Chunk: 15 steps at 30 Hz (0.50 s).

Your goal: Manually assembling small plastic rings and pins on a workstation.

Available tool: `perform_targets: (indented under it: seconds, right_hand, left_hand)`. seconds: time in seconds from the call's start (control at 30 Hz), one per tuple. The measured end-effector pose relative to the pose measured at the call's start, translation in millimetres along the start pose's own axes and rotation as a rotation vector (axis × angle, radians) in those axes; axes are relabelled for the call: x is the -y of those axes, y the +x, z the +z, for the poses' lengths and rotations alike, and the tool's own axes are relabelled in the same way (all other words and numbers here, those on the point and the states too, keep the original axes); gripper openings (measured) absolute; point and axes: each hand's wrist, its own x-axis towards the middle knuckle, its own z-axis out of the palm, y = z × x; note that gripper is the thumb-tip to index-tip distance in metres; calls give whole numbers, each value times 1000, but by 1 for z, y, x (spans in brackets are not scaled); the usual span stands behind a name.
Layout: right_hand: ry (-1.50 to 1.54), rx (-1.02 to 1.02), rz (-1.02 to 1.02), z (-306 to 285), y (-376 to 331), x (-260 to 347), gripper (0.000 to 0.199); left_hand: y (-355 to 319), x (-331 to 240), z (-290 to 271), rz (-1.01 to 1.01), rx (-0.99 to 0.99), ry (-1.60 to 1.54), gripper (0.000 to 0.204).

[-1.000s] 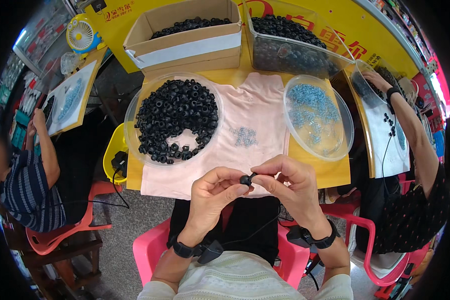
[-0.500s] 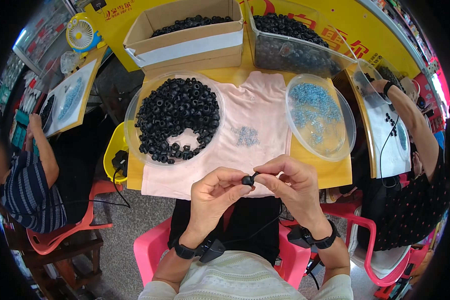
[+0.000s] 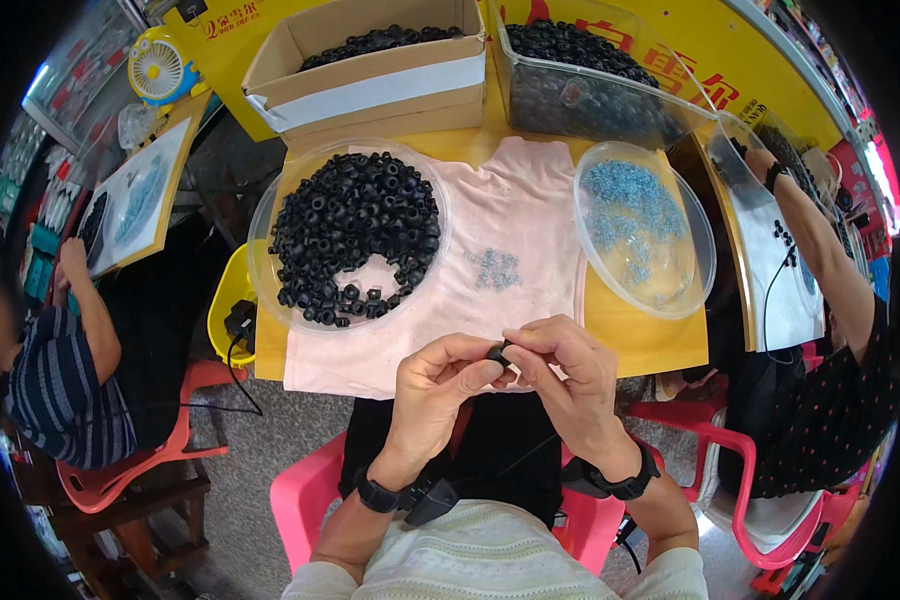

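- Grip: both my hands meet at one small black ring piece (image 3: 499,351), pinched between the fingertips of my left hand (image 3: 435,385) and my right hand (image 3: 570,375). Each grip is closed on that same piece; nothing else is in either hand.
- The piece sits just off the near edge of the pink cloth (image 3: 510,250), over my lap, close to my chest. My guess is I hold it there so both thumbs can work it in plain view.
- On the cloth's left part: one clear round dish (image 3: 270,290) heaped with black rings, too many to count. Near my left hand, an easy reach.
- At the cloth's middle: one small loose cluster of pale blue bits (image 3: 497,268), count unclear.
- Right of the cloth: one clear dish (image 3: 690,250) of the same blue bits, perhaps a second dish stacked beneath it.
- Beyond the cloth: one cardboard box (image 3: 370,95) and one clear bin (image 3: 610,100), both holding black pieces, likely bulk stock.
- The yellow bench (image 3: 660,345) carries all of these.
- Two other people sit at the bench's sides, one each side.
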Motion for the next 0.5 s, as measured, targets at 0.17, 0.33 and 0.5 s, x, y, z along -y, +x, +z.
perform_targets:
  seconds: [0.17, 0.33, 0.5]
  right_hand:
    - [38, 58, 83, -6, 3, 9, 15]
    - [31, 75, 148, -10, 1, 4, 15]
    - [-30, 45, 145, -5, -3, -4, 15]
  left_hand:
    - [3, -1, -1, -51, 13, -94, 18]
    - [3, 3, 0, 24, 16, 37, 15]
    - [3, 7, -4, 120, -17, 256, 17]
